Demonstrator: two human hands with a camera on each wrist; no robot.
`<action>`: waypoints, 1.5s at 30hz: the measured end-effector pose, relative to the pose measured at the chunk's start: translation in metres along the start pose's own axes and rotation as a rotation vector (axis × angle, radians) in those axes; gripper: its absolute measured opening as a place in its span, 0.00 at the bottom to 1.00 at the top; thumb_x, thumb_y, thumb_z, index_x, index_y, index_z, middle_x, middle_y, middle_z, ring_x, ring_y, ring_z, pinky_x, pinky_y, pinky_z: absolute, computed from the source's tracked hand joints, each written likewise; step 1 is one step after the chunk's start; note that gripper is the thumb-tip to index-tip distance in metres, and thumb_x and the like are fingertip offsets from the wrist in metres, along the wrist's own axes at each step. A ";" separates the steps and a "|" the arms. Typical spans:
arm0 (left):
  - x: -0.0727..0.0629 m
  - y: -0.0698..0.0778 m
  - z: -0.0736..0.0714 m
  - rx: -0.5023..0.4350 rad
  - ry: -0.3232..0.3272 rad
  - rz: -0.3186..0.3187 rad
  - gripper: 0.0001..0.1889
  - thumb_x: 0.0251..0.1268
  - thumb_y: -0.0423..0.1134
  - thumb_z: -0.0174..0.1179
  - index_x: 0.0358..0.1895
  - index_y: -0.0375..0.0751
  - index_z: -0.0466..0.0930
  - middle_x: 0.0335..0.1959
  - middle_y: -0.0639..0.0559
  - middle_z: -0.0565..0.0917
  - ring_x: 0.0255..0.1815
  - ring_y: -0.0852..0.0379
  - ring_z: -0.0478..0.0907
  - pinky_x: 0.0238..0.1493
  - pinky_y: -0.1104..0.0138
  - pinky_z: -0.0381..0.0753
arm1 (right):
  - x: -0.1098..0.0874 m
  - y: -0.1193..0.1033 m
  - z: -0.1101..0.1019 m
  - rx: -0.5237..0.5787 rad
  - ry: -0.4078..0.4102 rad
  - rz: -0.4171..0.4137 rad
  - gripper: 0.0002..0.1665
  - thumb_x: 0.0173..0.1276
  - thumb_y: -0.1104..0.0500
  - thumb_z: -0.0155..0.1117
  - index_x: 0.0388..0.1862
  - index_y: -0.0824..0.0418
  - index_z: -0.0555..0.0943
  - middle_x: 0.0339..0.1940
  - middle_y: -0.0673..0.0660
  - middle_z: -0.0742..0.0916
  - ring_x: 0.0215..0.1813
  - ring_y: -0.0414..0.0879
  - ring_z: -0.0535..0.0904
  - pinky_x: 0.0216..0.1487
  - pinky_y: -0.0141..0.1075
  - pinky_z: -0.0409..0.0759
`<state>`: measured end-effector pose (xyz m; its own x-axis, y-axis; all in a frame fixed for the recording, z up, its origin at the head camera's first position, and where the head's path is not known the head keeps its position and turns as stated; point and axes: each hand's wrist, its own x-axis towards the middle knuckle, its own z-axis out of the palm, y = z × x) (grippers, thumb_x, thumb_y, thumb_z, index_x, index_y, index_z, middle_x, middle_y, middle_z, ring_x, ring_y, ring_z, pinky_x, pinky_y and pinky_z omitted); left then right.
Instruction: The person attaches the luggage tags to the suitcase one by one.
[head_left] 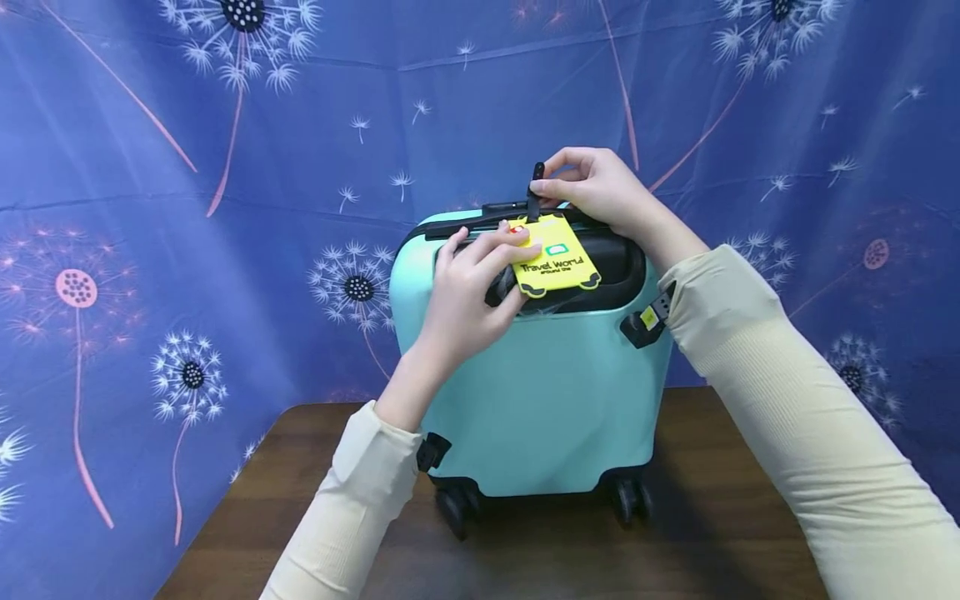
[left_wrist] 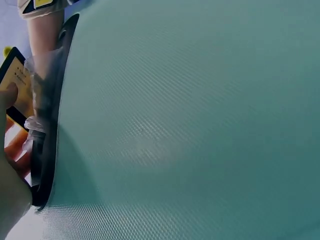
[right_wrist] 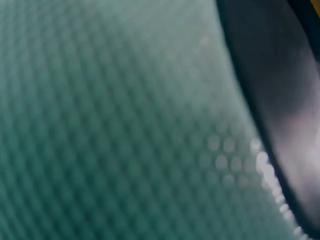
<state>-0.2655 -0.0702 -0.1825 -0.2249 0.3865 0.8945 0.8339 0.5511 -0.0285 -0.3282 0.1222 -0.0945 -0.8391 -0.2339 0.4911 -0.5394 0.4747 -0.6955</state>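
A mint-green suitcase (head_left: 555,400) stands upright on its wheels, its black top handle (head_left: 510,207) facing up. Against its upper front lies a yellow luggage tag (head_left: 558,258) printed "Travel world". My left hand (head_left: 472,283) pinches the tag's left side, fingers over its face and thumb beneath; the left wrist view shows the thumb on the tag (left_wrist: 22,92). Above the handle, my right hand (head_left: 596,187) pinches the tag's black strap (head_left: 535,187) between thumb and fingers, the strap's end sticking up. The right wrist view holds only the blurred suitcase shell (right_wrist: 110,125) and black panel (right_wrist: 275,85).
Under the suitcase is a brown wooden table (head_left: 315,458). A blue cloth (head_left: 262,292) with dandelion prints hangs close behind and at the left. Black suitcase wheels (head_left: 457,504) rest on the tabletop. Clear plastic film (left_wrist: 45,75) clings near the black panel.
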 end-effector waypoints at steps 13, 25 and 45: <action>-0.001 0.002 -0.007 -0.057 -0.004 0.022 0.17 0.58 0.25 0.52 0.47 0.43 0.82 0.52 0.49 0.82 0.61 0.53 0.74 0.70 0.44 0.53 | 0.001 -0.002 0.004 -0.148 -0.009 0.053 0.23 0.64 0.46 0.64 0.51 0.59 0.79 0.40 0.52 0.87 0.44 0.42 0.78 0.44 0.33 0.72; -0.002 -0.005 -0.013 -0.135 -0.070 0.127 0.17 0.60 0.25 0.54 0.48 0.45 0.83 0.53 0.49 0.82 0.65 0.49 0.71 0.70 0.42 0.50 | -0.001 -0.005 0.001 -0.262 -0.017 0.114 0.29 0.63 0.44 0.62 0.57 0.60 0.79 0.51 0.60 0.84 0.49 0.46 0.79 0.44 0.33 0.72; -0.002 -0.013 -0.010 -0.177 -0.048 0.168 0.19 0.57 0.23 0.53 0.48 0.42 0.83 0.53 0.46 0.82 0.65 0.47 0.70 0.72 0.46 0.49 | 0.010 -0.009 -0.003 -0.261 -0.172 0.217 0.31 0.64 0.41 0.60 0.61 0.56 0.76 0.62 0.55 0.78 0.58 0.45 0.70 0.47 0.33 0.71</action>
<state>-0.2709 -0.0859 -0.1798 -0.0962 0.4990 0.8612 0.9359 0.3400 -0.0924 -0.3316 0.1178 -0.0822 -0.9434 -0.2326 0.2366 -0.3303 0.7239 -0.6056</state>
